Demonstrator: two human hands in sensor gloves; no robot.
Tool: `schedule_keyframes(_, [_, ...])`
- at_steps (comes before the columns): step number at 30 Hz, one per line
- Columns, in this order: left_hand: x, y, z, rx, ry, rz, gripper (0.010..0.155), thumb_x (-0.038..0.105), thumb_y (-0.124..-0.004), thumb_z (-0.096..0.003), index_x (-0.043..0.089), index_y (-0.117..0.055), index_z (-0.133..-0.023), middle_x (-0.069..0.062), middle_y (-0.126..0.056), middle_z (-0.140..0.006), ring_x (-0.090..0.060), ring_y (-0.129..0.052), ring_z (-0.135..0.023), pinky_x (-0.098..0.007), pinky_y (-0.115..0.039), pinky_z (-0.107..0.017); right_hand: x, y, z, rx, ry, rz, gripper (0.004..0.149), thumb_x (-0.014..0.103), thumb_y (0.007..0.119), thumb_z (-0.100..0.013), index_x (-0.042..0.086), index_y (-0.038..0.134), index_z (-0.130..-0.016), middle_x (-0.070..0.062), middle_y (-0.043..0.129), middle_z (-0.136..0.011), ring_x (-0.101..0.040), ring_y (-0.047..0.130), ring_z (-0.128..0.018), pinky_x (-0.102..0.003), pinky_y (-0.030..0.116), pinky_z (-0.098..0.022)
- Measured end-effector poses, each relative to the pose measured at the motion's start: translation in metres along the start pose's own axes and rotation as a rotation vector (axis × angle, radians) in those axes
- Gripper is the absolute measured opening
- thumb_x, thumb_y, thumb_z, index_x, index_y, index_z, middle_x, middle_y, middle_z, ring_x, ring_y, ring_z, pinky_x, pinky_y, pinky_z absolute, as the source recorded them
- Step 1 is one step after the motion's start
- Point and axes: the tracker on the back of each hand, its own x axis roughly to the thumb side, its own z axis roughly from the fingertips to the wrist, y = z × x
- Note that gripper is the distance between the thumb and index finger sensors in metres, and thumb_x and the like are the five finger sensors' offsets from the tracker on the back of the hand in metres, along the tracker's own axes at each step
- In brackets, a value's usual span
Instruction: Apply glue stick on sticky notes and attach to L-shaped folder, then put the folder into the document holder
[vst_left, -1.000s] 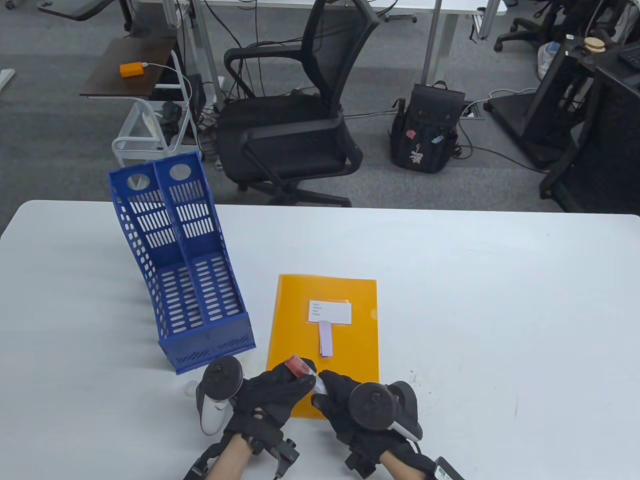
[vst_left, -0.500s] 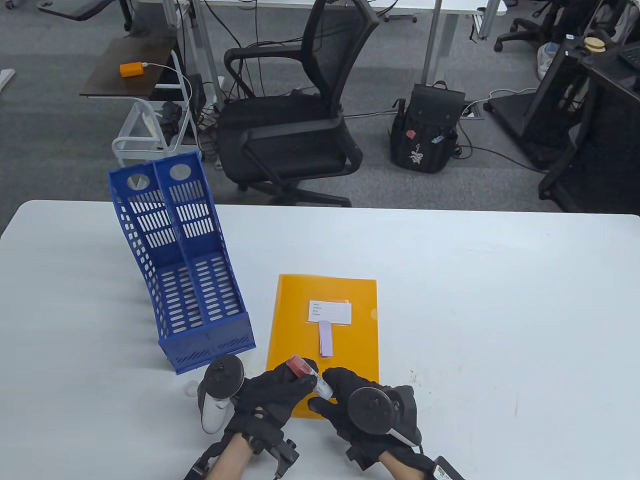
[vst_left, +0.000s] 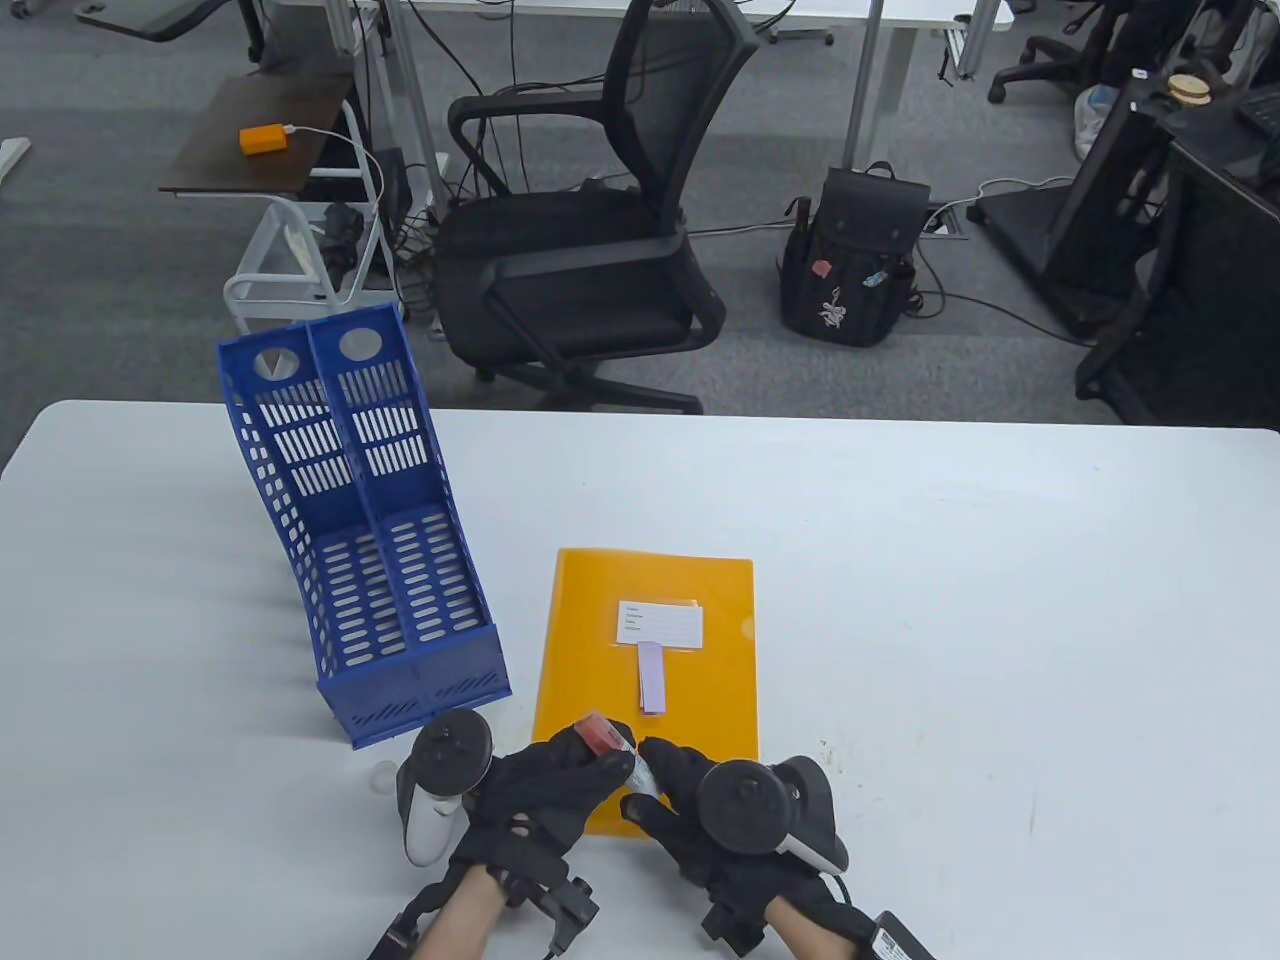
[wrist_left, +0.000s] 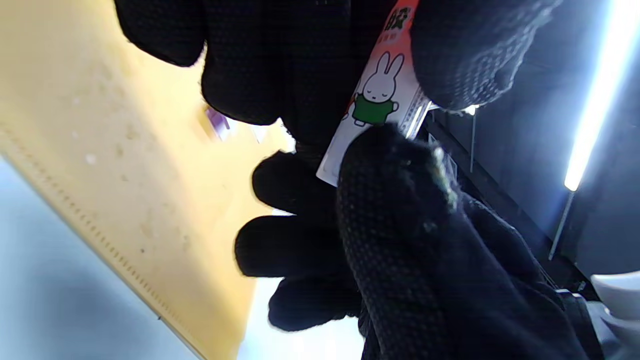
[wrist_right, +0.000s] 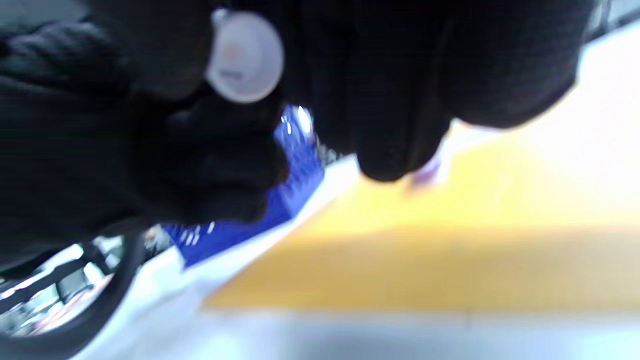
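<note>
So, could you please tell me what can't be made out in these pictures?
- Glue stick middle: table view, covered by left hand and right hand.
- Label writing on the folder: table view, too small.
- Sticky note: right wrist view, blurred, partly behind a finger.

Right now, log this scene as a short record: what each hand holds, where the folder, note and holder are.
left hand: grips the glue stick near its red end
right hand: grips the stick's white end
folder: orange, flat on the table, near edge under the hands
note: purple strip on the folder, just below its white label
holder: blue, two slots, left of the folder, no folder in it
</note>
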Motion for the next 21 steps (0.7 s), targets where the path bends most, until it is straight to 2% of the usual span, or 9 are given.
schedule_keyframes(2, [-0.002,-0.002,-0.001,-0.024,0.002,0.000,0.060,0.048,-0.084,-0.0447,0.009,-0.080,-0.090,-0.014,-0.098,-0.077,-0.035,-0.091,-0.078,-0.060,-0.067,-0.063,0.002,-0.002,0.000,-0.075,-0.007,0.079,0.064,0.043,0.081,-0.042,-0.008,0.082,-0.082,-0.025,0.098,-0.067,-0.035,0.103,-0.044,-0.047,0.086,-0.027])
schedule_keyframes(4, [0.000,-0.003,-0.002,-0.034,-0.007,-0.001,0.060,0.048,-0.084,-0.0450,0.009,-0.079,-0.091,-0.013,-0.098,-0.078,-0.034,-0.091,-0.078,-0.060,-0.067,-0.064,0.003,-0.005,0.002,-0.147,-0.004,0.187,0.065,0.051,0.087,-0.038,-0.001,0.083,-0.077,-0.015,0.099,-0.062,-0.028,0.103,-0.040,-0.044,0.087,-0.027])
schedule_keyframes(6, [0.002,-0.003,-0.002,-0.034,-0.016,0.000,0.060,0.048,-0.084,-0.0451,0.010,-0.079,-0.091,-0.013,-0.098,-0.078,-0.034,-0.091,-0.078,-0.060,-0.067,-0.064,0.003,-0.006,0.003,-0.203,-0.015,0.207,0.067,0.056,0.091,-0.033,0.002,0.084,-0.074,-0.012,0.100,-0.059,-0.028,0.104,-0.038,-0.044,0.088,-0.026])
schedule_keyframes(8, [0.003,-0.002,0.000,-0.013,-0.015,-0.013,0.060,0.049,-0.084,-0.0449,0.009,-0.080,-0.090,-0.013,-0.098,-0.077,-0.034,-0.091,-0.077,-0.060,-0.068,-0.063,0.002,-0.004,0.003,-0.154,-0.044,0.151,0.068,0.053,0.087,-0.038,0.000,0.082,-0.081,-0.018,0.098,-0.067,-0.032,0.103,-0.043,-0.045,0.087,-0.027])
schedule_keyframes(10, [0.003,-0.001,0.000,-0.016,-0.012,-0.011,0.060,0.048,-0.084,-0.0447,0.009,-0.080,-0.090,-0.013,-0.098,-0.077,-0.035,-0.092,-0.077,-0.060,-0.068,-0.063,0.000,0.001,0.000,-0.058,-0.058,0.067,0.071,0.049,0.076,-0.045,-0.005,0.074,-0.090,-0.026,0.091,-0.077,-0.035,0.101,-0.049,-0.047,0.086,-0.029])
schedule_keyframes(11, [0.002,-0.001,0.001,-0.015,-0.005,-0.014,0.060,0.048,-0.084,-0.0448,0.009,-0.080,-0.090,-0.014,-0.098,-0.076,-0.035,-0.091,-0.077,-0.060,-0.067,-0.063,-0.001,0.002,0.000,-0.041,-0.056,0.021,0.069,0.047,0.075,-0.046,-0.007,0.074,-0.089,-0.027,0.091,-0.076,-0.036,0.101,-0.049,-0.047,0.086,-0.028])
schedule_keyframes(13, [0.002,-0.001,0.001,-0.024,-0.009,-0.026,0.060,0.049,-0.084,-0.0451,0.009,-0.080,-0.090,-0.013,-0.099,-0.076,-0.034,-0.092,-0.076,-0.060,-0.068,-0.063,0.000,0.001,0.000,-0.107,-0.050,0.050,0.066,0.048,0.081,-0.042,-0.006,0.084,-0.079,-0.022,0.099,-0.063,-0.032,0.104,-0.040,-0.044,0.088,-0.024])
schedule_keyframes(17, [0.008,-0.003,0.002,-0.034,-0.036,-0.045,0.061,0.051,-0.083,-0.0452,0.010,-0.080,-0.090,-0.012,-0.099,-0.076,-0.034,-0.092,-0.077,-0.060,-0.067,-0.063,0.004,-0.003,0.004,-0.228,-0.049,0.179,0.067,0.058,0.089,-0.033,0.003,0.085,-0.071,-0.011,0.101,-0.055,-0.027,0.105,-0.034,-0.041,0.089,-0.022])
schedule_keyframes(21, [0.011,-0.006,0.004,-0.011,-0.024,-0.088,0.061,0.049,-0.084,-0.0453,0.009,-0.080,-0.090,-0.013,-0.098,-0.077,-0.035,-0.091,-0.078,-0.061,-0.066,-0.063,0.005,0.000,0.004,-0.190,-0.064,0.128,0.072,0.052,0.087,-0.038,-0.003,0.079,-0.084,-0.018,0.097,-0.065,-0.026,0.103,-0.030,-0.041,0.088,-0.020])
